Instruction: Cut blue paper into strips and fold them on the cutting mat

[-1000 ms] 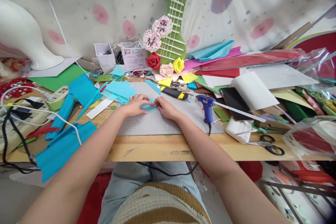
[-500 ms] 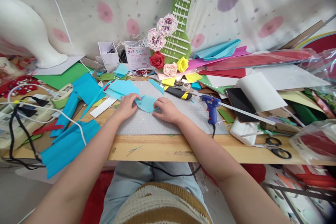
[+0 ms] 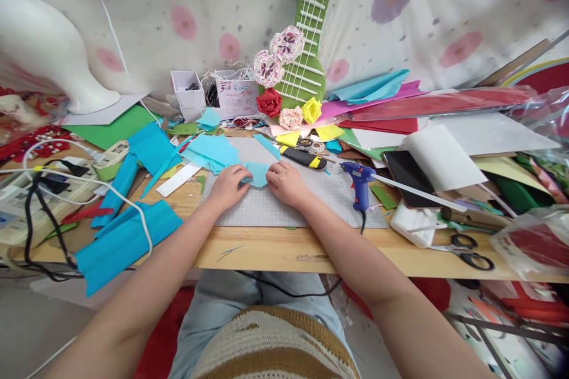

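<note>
Between my two hands is a small light-blue piece of crepe paper (image 3: 256, 174), just over the grey cutting mat (image 3: 275, 210). My left hand (image 3: 231, 187) pinches its left edge, fingers curled. At the opposite edge, my right hand (image 3: 285, 181) grips the paper with fingers bent and thumb tucked beneath. More light-blue paper pieces (image 3: 213, 150) lie in a loose pile behind my left hand. A black and yellow utility knife (image 3: 304, 157) rests on the mat beyond my right hand.
A blue glue gun (image 3: 359, 180) stands right of my hands, its cord running over the table edge. Scissors (image 3: 471, 251) and a phone (image 3: 411, 177) lie farther right. Cables and a power strip (image 3: 44, 201) crowd the left. A green guitar-shaped piece with paper flowers (image 3: 306, 65) stands behind.
My left hand has shifted right and slightly nearer me, closer to my right hand. Less of the paper between them shows. The whole view has moved slightly.
</note>
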`<state>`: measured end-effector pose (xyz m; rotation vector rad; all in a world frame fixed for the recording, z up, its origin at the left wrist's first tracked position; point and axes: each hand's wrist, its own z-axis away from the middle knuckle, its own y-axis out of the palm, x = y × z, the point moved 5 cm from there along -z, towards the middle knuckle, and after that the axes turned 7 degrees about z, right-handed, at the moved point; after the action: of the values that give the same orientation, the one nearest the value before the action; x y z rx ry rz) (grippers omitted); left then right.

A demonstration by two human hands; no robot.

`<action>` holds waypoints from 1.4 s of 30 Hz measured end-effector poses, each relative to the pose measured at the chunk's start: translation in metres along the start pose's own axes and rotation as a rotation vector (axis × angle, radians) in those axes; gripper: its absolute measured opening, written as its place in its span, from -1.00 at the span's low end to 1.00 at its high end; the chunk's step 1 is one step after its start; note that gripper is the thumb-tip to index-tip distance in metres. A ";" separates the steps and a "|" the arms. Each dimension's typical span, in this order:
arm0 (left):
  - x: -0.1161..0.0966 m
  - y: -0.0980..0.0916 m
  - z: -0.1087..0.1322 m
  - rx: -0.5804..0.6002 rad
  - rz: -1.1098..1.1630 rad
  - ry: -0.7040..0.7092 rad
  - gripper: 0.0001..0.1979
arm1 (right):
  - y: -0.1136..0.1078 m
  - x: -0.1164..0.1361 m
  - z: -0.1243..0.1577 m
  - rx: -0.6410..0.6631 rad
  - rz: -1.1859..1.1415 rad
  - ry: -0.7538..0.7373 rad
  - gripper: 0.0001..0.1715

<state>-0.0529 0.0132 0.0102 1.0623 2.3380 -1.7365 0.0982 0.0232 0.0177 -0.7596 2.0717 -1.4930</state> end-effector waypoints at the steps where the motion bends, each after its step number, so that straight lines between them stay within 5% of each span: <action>1: 0.001 -0.001 0.001 -0.012 0.007 -0.011 -0.84 | 0.000 0.001 0.000 0.006 -0.004 -0.002 -0.81; 11: -0.012 0.002 0.003 0.024 -0.002 -0.049 -0.82 | 0.002 0.000 0.002 0.091 -0.117 0.152 -0.82; 14: -0.006 0.000 0.007 -0.014 0.045 -0.100 -0.70 | 0.001 -0.008 0.005 0.064 -0.166 0.135 -0.87; 20: -0.002 -0.007 0.012 -0.017 0.063 -0.137 -0.80 | 0.004 -0.018 0.008 0.062 -0.356 0.127 -0.88; 29: 0.000 -0.003 0.012 0.010 0.161 -0.293 -0.82 | 0.022 -0.028 0.007 0.087 -0.705 0.356 -0.90; 42: 0.004 0.004 0.011 -0.074 0.140 -0.478 -0.75 | 0.023 -0.024 0.004 0.089 -0.537 0.478 -0.85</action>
<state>-0.0576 0.0057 0.0014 0.6831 1.9664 -1.6189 0.1146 0.0421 -0.0043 -1.0642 2.2137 -2.2255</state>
